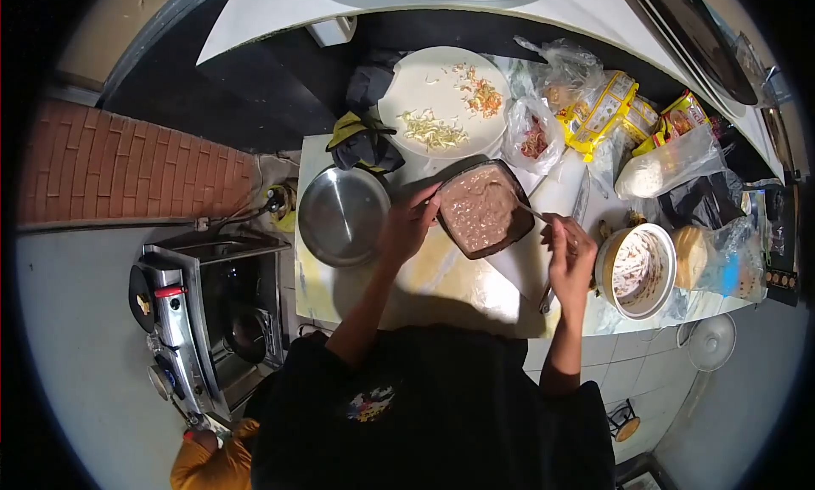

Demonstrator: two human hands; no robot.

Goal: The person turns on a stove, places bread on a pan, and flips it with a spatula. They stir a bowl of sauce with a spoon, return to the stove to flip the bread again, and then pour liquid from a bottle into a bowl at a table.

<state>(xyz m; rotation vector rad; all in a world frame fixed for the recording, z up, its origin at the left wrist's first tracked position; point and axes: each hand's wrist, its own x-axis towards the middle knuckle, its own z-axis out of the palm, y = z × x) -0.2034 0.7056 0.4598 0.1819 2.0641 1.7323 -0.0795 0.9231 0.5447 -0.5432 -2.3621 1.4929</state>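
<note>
A dark square bowl (501, 248) of thick pinkish-brown mixture (477, 208) is in front of me, tilted slightly in view. My left hand (412, 224) grips its left rim, thumb and fingers at the edge. In my right hand (569, 248) is the thin metal handle of a spoon (528, 208); its far end sits in the mixture, so the head is hidden. Left of the bowl stands a round steel pan (344, 218). To the right is a white tub (671, 269) smeared inside with brown residue. Behind the bowl lies a cream board (424, 78) carrying shredded cabbage (433, 131) and grated carrot (482, 98).
Plastic bags (533, 133), yellow packets (601, 112) and a bag of white stuff (658, 174) crowd the back right. A knife (581, 197) lies right of the bowl. A stove (182, 320) stands at left, with another person's orange sleeve (216, 464) below it.
</note>
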